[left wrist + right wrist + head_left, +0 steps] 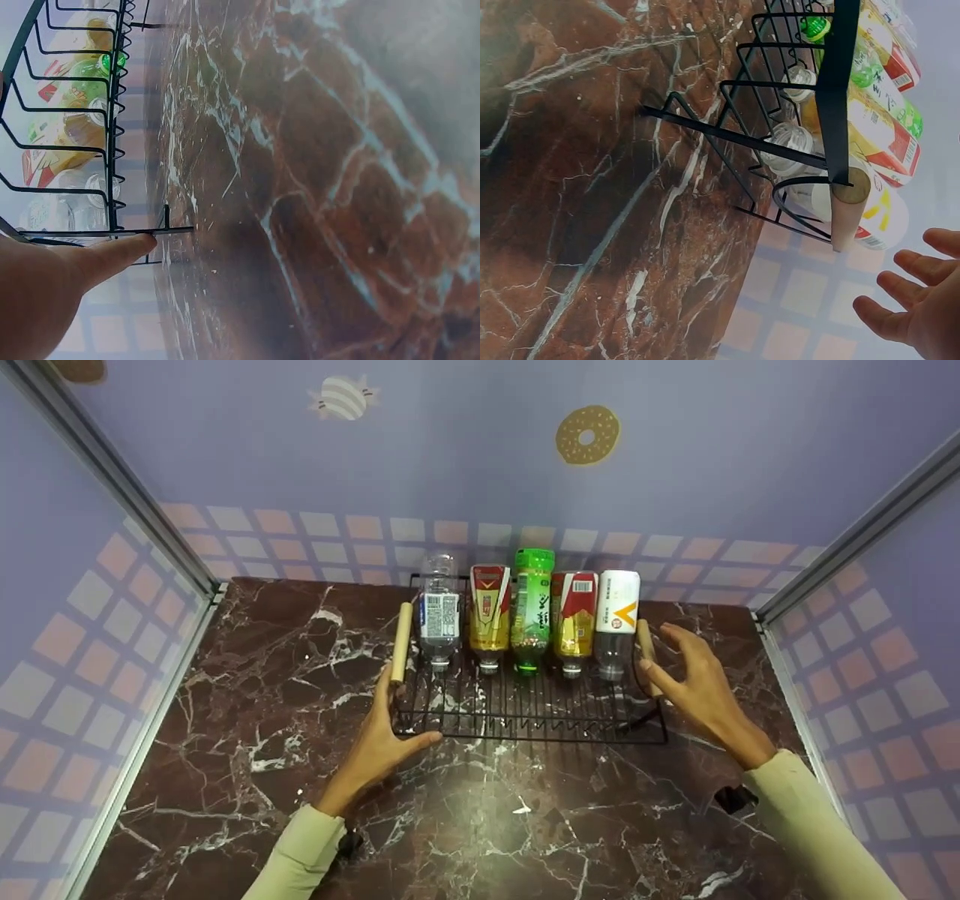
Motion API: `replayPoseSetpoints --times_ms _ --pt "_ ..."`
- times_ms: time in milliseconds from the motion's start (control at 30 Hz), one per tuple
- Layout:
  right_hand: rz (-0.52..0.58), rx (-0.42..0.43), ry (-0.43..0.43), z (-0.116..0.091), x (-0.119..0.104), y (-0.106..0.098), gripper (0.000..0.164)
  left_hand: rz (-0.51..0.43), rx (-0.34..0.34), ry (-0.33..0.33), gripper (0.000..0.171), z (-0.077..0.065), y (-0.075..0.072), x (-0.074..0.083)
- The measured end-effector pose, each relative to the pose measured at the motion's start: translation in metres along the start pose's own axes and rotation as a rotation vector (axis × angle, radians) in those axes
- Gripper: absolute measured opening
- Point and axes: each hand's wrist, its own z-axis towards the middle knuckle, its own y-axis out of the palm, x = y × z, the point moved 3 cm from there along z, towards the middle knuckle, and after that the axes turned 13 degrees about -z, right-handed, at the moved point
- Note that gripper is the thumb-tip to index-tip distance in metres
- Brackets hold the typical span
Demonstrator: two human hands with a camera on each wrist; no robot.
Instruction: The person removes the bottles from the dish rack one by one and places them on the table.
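Observation:
A black wire rack (529,739) stands on the marbled surface, with a pale wooden handle (402,641) at its left and another wooden handle (646,649) at its right. Bottles lean in it side by side, caps low toward the front: a clear bottle (439,619), a red-and-gold bottle (490,611), a green bottle (533,607), a second red-and-gold bottle (576,619) and a white-labelled bottle (619,604). My left hand (382,746) is at the rack's front left corner, fingers along its side and thumb extended. Beside the right handle, my right hand (701,682) has its fingers spread, holding nothing.
A purple wall (465,457) with a tiled pattern rises behind the rack. Side panels with metal edge strips (146,735) bound the marbled surface (480,817) at left and right.

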Motion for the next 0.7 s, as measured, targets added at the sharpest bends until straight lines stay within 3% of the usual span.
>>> replayPoseSetpoints --times_ms 300,700 --pt "0.032 -0.012 0.039 0.007 0.001 -0.001 0.069 -0.103 -0.009 -0.033 0.133 -0.003 0.003 -0.001" --pt "0.026 0.009 0.037 -0.012 0.004 -0.003 0.068 -0.176 0.011 -0.032 0.130 -0.001 0.003 0.001"
